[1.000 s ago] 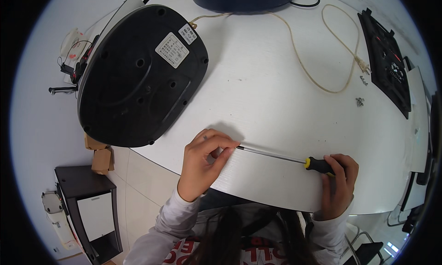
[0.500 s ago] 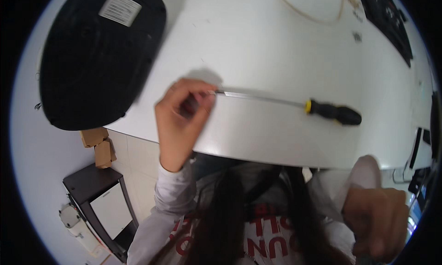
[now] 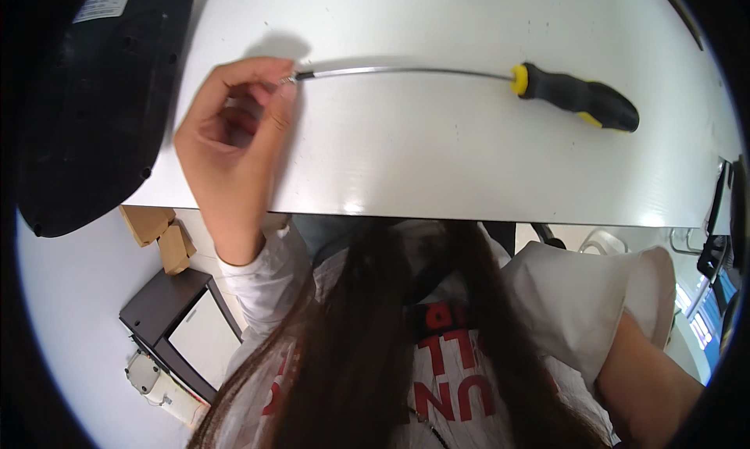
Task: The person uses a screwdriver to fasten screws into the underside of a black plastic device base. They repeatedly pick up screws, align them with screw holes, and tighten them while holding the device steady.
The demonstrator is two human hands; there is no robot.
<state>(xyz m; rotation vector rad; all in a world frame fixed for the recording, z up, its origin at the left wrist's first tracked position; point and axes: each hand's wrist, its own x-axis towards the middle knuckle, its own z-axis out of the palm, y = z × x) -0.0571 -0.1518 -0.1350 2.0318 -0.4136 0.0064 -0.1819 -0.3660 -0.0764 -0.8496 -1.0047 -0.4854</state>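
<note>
— Two questions: where is the screwdriver, and what is each hand doing?

— Your screwdriver (image 3: 457, 73) lies on the desk (image 3: 437, 152), right of the black base (image 3: 109, 129), tip toward the base, handle (image 3: 582, 99) at the end farthest from it. Your left hand (image 3: 223, 160), just right of the base, pinches a small metal piece (image 3: 289, 79), probably a screw, between thumb and forefinger at the tip. Your right hand is out of view; only its forearm (image 3: 652, 386) shows, so you can't tell whether it holds anything.

— How will the tool handle?

— Expect a stiff, slick metal shaft, with most of the weight likely in the handle; the curve you see is probably the lens. It looks sturdy. The small piece should be light and easy to drop.

— Where to take hold?

— Wrap your palm round the black-and-yellow handle; its contoured grip should resist slipping. Pinch the small piece lightly, so you don't nudge the tip off.
</note>
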